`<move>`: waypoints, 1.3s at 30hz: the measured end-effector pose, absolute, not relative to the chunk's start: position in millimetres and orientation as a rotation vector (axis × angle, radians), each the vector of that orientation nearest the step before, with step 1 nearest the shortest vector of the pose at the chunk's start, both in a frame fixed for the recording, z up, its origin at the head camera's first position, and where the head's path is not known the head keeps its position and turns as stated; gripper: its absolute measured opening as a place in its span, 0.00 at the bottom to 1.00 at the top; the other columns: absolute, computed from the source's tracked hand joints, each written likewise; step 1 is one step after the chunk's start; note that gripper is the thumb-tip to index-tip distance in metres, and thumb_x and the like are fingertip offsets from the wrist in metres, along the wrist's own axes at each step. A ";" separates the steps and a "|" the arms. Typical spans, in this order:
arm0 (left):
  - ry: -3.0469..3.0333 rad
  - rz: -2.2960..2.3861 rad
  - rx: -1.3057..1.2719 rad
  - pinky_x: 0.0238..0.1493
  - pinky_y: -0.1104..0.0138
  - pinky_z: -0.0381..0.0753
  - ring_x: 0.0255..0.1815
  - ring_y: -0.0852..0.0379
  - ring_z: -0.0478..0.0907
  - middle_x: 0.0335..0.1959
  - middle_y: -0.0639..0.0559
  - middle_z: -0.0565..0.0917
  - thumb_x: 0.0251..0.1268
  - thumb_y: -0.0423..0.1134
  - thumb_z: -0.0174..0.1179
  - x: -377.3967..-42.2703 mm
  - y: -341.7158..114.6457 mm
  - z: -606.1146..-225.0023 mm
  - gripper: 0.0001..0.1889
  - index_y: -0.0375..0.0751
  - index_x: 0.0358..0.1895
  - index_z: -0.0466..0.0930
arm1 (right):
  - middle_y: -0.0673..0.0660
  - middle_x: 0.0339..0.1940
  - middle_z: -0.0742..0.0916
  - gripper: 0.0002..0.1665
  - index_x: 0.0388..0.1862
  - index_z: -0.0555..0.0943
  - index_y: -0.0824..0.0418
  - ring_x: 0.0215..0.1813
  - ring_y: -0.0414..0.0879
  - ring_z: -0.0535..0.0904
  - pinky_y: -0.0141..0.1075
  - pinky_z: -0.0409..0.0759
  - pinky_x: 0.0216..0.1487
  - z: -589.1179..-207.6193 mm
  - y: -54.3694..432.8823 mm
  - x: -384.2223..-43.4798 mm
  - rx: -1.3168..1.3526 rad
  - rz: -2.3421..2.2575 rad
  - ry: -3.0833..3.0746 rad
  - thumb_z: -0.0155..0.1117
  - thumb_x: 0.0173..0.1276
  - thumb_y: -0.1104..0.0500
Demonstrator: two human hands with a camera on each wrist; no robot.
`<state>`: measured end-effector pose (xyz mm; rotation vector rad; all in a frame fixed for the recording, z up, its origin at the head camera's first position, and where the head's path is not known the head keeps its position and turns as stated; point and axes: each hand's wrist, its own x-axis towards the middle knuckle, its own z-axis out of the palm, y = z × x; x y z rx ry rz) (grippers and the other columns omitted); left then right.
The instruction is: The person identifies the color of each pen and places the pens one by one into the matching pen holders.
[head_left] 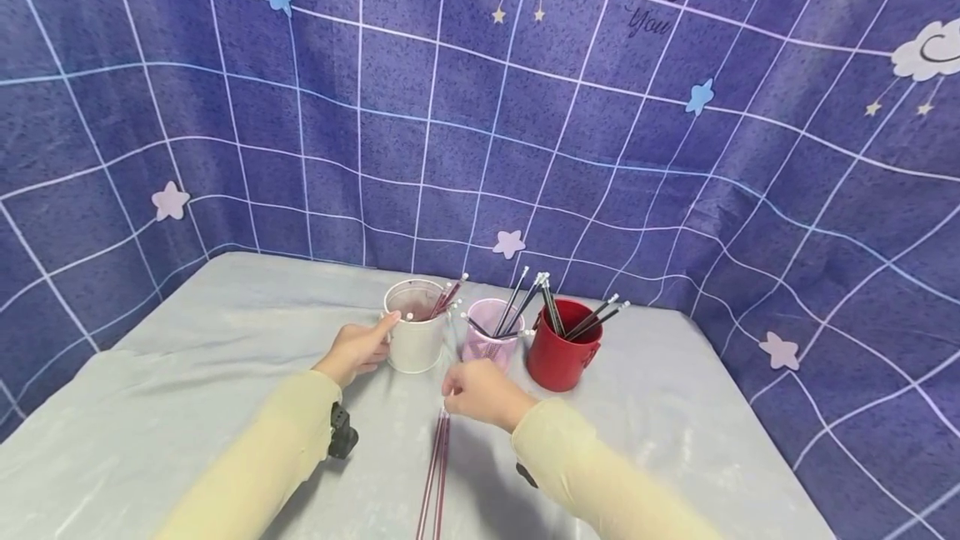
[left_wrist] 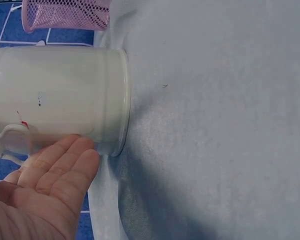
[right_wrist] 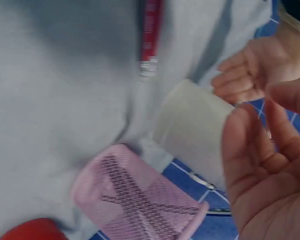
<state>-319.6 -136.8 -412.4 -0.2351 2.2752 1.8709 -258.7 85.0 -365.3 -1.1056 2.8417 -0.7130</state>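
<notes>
My left hand [head_left: 363,348] is at the side of a white metal bucket [head_left: 416,348], its thumb up by the rim. In the left wrist view its fingers [left_wrist: 65,165] lie nearly straight along the bucket's wall near the handle loop. Several dark red pencils [head_left: 447,300] with white ends lean in that bucket. My right hand [head_left: 483,394] hovers over the far ends of a few dark red pencils [head_left: 433,473] lying on the cloth. Its thumb and fingers are bent, with nothing seen between them in the right wrist view, where a red pencil [right_wrist: 150,30] lies apart from it.
Right of the white bucket stands a pink mesh cup [head_left: 474,348] with several black pencils. A red bucket [head_left: 555,369] beside it holds more black pencils [head_left: 553,307]. Pale grey cloth [head_left: 225,340] covers the table; a blue gridded curtain [head_left: 450,148] hangs behind.
</notes>
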 end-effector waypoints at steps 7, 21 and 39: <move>2.275 1.881 -0.235 0.60 0.46 0.71 0.60 0.31 0.70 0.56 0.22 0.71 0.68 0.60 0.51 -318.4 -137.0 -412.7 0.44 0.13 0.59 0.63 | 0.42 0.09 0.71 0.11 0.11 0.77 0.57 0.17 0.35 0.63 0.24 0.63 0.18 -390.4 82.3 -247.7 -1.004 -0.426 2.826 0.66 0.49 0.63; 2.278 1.871 -0.273 0.61 0.47 0.72 0.61 0.33 0.70 0.56 0.23 0.72 0.68 0.61 0.51 -320.5 -134.9 -414.6 0.44 0.13 0.60 0.63 | 0.41 0.06 0.62 0.26 0.07 0.60 0.51 0.14 0.37 0.58 0.27 0.57 0.15 -419.7 76.3 -238.0 -0.801 -0.347 2.837 0.67 0.51 0.58; 2.274 1.881 -0.281 0.60 0.48 0.72 0.60 0.33 0.71 0.56 0.23 0.72 0.68 0.60 0.52 -320.8 -134.9 -411.3 0.43 0.13 0.60 0.63 | 0.41 0.05 0.60 0.25 0.06 0.59 0.51 0.13 0.36 0.53 0.27 0.50 0.14 -426.8 78.5 -248.4 -0.650 -0.613 2.685 0.64 0.52 0.59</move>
